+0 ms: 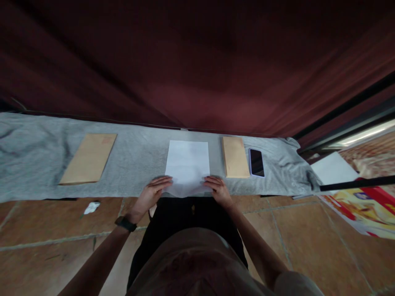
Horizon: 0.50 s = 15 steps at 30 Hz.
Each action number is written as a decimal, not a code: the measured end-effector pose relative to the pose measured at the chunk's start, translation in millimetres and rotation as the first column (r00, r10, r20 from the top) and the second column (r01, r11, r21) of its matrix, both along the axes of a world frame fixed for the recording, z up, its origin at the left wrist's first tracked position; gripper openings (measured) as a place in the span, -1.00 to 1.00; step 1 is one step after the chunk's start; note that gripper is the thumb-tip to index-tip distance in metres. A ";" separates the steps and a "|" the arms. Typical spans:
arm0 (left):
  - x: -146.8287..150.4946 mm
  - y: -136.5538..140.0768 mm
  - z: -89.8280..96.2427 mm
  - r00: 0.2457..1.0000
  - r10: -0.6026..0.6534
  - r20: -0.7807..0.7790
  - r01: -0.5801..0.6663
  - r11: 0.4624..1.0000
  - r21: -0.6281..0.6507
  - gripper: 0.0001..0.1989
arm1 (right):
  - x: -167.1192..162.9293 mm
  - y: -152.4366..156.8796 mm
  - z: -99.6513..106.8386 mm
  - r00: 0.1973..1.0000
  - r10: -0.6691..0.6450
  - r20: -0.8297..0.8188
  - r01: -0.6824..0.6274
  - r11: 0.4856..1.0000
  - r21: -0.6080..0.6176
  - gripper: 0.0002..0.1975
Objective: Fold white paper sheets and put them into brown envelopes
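Observation:
A white sheet of paper (pixel 187 162) lies on the grey cloth in front of me, its near edge bowed slightly. At its lower left corner my left hand (pixel 153 192) grips the paper, fingers pressed together over the edge and the thumb hidden. My right hand (pixel 219 190) holds the lower right corner in the same way. To the right sits a stack of brown envelopes (pixel 235 158), with a dark-screened smartphone (pixel 256 163) beside it. Farther off to the left is another brown envelope (pixel 89 159), lying flat at a slant.
The grey cloth (pixel 138 164) covers a long narrow surface, with a dark red curtain (pixel 191 82) behind it. At the far right are a white sheet (pixel 335 168) and a red and yellow printed box (pixel 367 207). A crumpled white scrap (pixel 91 207) lies on the tiled floor (pixel 296 242).

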State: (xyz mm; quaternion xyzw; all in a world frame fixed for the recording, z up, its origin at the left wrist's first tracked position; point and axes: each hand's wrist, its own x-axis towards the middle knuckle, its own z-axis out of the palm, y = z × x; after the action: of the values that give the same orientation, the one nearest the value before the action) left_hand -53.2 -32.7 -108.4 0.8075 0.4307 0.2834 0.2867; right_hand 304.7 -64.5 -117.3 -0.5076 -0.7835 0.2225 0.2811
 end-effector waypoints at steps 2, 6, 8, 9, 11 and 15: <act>2.5 5.5 0.8 1.000 0.000 -0.020 0.001 1.000 0.014 -0.50 | -1.7 3.4 -2.3 1.000 -0.028 -0.011 0.028 0.999 0.017 -0.38; 3.0 11.7 3.6 1.000 -0.021 -0.017 0.021 1.000 0.017 -0.56 | -1.1 6.4 0.8 1.000 -0.022 -0.022 0.022 1.000 0.007 -0.48; 1.8 9.7 4.9 1.000 -0.027 0.002 0.027 1.000 0.008 -0.68 | 1.2 5.0 3.9 0.999 -0.027 -0.025 0.026 1.000 -0.015 -0.62; 1.8 8.0 5.2 1.000 -0.007 0.015 0.007 1.000 0.005 -0.73 | 2.2 4.1 5.1 0.999 -0.038 -0.028 0.038 0.999 -0.026 -0.69; 4.0 4.8 5.5 0.996 0.078 0.042 -0.077 0.997 -0.006 -0.75 | 2.8 3.6 7.1 0.996 -0.089 -0.024 0.088 0.995 -0.037 -0.79; 18.3 5.7 6.4 0.943 0.329 0.053 -0.325 0.943 -0.074 -0.61 | -3.9 12.7 10.9 0.972 -0.224 0.070 0.228 0.972 -0.053 -0.76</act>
State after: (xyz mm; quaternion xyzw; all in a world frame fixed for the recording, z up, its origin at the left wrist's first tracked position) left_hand -34.8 -27.0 -102.0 0.7055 0.5582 0.3391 0.2751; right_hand 300.8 -51.9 -106.4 -0.6087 -0.7219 0.1965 0.2641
